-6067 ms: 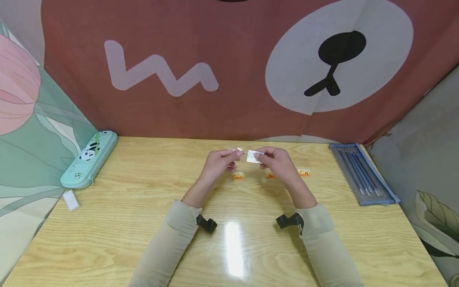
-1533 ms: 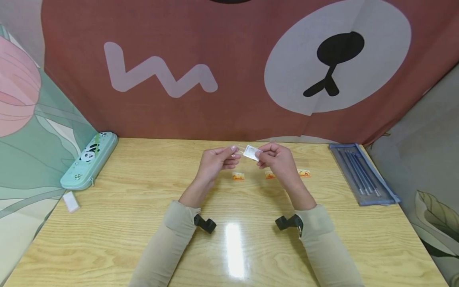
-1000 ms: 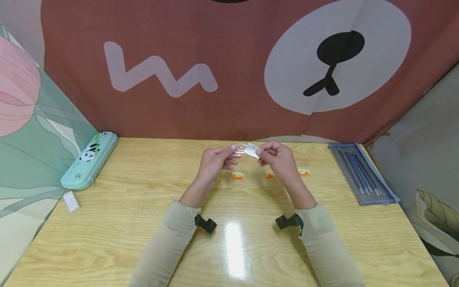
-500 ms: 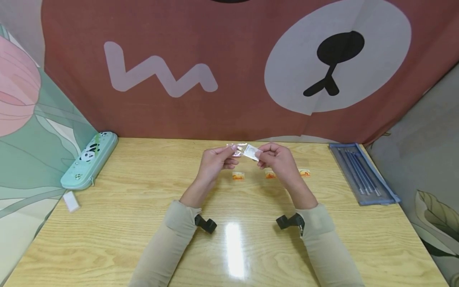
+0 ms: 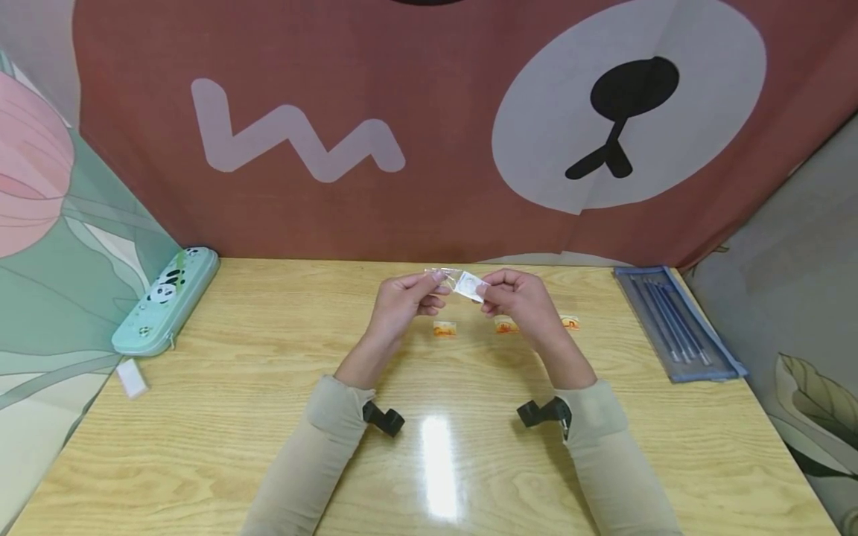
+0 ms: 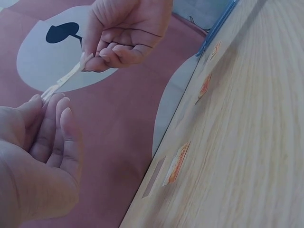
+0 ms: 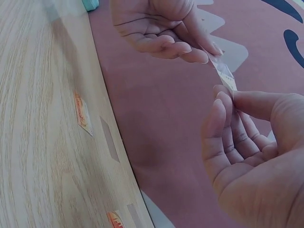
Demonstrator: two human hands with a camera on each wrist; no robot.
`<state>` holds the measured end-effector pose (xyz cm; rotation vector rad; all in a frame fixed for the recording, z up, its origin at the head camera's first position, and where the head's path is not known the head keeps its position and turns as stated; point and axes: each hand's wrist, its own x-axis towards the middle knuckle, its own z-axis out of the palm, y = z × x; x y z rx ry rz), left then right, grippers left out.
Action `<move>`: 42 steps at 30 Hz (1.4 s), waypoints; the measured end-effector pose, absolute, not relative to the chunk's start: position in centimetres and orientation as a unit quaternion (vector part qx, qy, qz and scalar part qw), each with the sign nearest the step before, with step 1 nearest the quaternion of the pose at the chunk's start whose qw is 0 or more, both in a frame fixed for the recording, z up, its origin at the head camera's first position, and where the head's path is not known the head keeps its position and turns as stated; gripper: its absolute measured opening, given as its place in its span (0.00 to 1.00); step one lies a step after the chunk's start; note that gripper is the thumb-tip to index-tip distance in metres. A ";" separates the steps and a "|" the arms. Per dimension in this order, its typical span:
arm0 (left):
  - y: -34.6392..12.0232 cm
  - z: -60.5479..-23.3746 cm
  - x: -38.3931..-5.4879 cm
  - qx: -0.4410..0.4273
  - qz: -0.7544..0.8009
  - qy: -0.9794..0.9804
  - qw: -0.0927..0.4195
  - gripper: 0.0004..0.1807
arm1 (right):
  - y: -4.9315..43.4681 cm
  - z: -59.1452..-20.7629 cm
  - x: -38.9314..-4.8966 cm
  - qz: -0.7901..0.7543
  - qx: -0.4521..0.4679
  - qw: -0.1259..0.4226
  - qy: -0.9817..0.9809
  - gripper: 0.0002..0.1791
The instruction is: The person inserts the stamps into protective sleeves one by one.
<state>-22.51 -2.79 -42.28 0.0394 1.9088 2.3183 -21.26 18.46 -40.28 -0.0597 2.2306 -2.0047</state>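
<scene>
My left hand (image 5: 402,301) pinches a small piece of clear, glossy plastic film (image 5: 452,280) between thumb and forefinger. My right hand (image 5: 523,298) pinches a small white card (image 5: 468,286) by its right end, its pale face up and tilted. The film and the card meet edge to edge between the two hands, above the table. In the right wrist view the film (image 7: 223,69) reaches from the left fingertips toward the right ones, with the card's whitish edge at its lower end. Below the hands lie small orange-printed cards, one (image 5: 445,329) under the left fingers.
Two more orange-printed cards, the nearer (image 5: 506,325) and the farther (image 5: 570,323), lie partly behind the right wrist. A teal panda pencil case (image 5: 166,301) and a white block (image 5: 132,378) sit at the left edge. A blue-edged zip pouch (image 5: 680,324) with slender sticks inside lies right.
Over the six seconds, the white card has tilted and more of the clear film shows between the hands. In the last second the film has shifted a little; the hands stay nearly in place.
</scene>
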 end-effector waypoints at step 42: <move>-2.6 -42.5 -22.5 0.018 0.772 0.625 0.112 0.15 | 18.3 -40.7 -21.4 -0.641 -0.018 0.084 0.763 0.16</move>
